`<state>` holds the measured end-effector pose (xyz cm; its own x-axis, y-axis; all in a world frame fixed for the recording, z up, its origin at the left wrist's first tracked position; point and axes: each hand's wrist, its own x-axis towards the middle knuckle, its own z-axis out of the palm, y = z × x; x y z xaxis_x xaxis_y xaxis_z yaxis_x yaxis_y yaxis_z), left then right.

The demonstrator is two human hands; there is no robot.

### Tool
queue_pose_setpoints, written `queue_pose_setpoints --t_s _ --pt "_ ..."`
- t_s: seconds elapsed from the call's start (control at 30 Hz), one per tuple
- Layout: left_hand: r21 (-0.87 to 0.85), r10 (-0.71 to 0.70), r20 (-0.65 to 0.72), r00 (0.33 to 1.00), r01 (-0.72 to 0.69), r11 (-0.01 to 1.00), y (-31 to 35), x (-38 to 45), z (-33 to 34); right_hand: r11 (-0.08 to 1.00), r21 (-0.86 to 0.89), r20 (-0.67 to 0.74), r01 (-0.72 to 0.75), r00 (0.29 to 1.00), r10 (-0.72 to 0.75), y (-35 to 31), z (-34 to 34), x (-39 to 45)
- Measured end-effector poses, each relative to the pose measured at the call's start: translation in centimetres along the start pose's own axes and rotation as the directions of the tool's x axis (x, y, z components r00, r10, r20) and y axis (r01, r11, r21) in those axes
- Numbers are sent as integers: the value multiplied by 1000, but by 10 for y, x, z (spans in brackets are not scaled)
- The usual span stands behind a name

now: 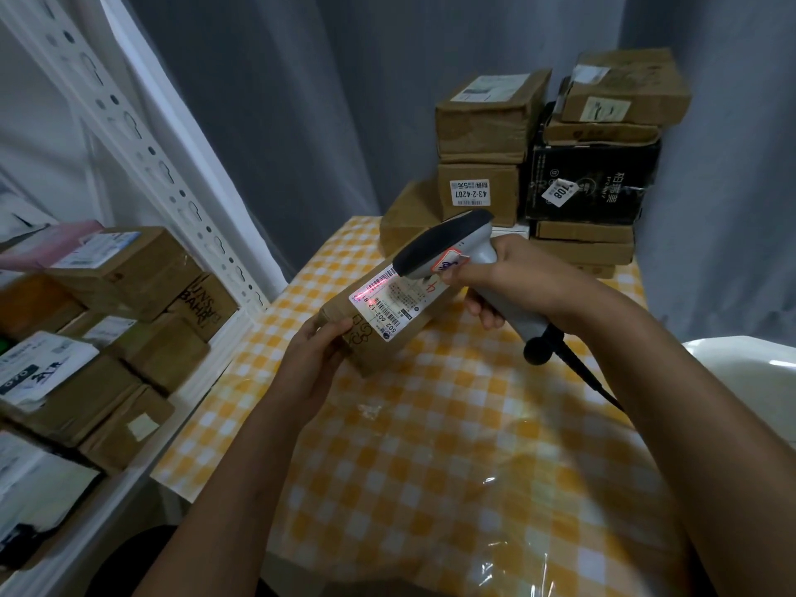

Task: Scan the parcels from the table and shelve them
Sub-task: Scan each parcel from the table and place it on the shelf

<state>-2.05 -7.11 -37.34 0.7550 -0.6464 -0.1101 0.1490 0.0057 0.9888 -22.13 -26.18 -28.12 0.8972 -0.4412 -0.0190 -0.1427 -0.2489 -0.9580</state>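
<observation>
My left hand [312, 359] grips the near end of a small brown cardboard parcel [370, 351], held tilted just above the table. Its white shipping label [390, 301] faces up, and a red scan line lies across the barcode at the label's far edge. My right hand [504, 280] holds a grey and black barcode scanner [443, 245] by its handle, with the head pointed down at the label. The scanner's black cable [586, 374] trails off to the right. More parcels [482, 122] are stacked at the table's far end.
The table wears a yellow and white checked cloth [430, 445] under clear plastic. On the left stands a white metal shelf rack [142, 135], its shelf packed with several boxes [129, 269]. A black box [598, 183] sits in the far stack. A white tub edge [745, 359] shows at the right.
</observation>
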Motion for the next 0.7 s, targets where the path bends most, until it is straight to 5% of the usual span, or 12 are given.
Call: queue_pose_setpoints --t_s 0.47,0.7 --pt "45 -9 -14 1000 9 999 2 0 4 999 -19 0 28 1000 -28 1 -2 1" --pt "279 -116 -85 990 135 951 3 -14 -9 994 -109 11 21 1000 -20 7 17 0"
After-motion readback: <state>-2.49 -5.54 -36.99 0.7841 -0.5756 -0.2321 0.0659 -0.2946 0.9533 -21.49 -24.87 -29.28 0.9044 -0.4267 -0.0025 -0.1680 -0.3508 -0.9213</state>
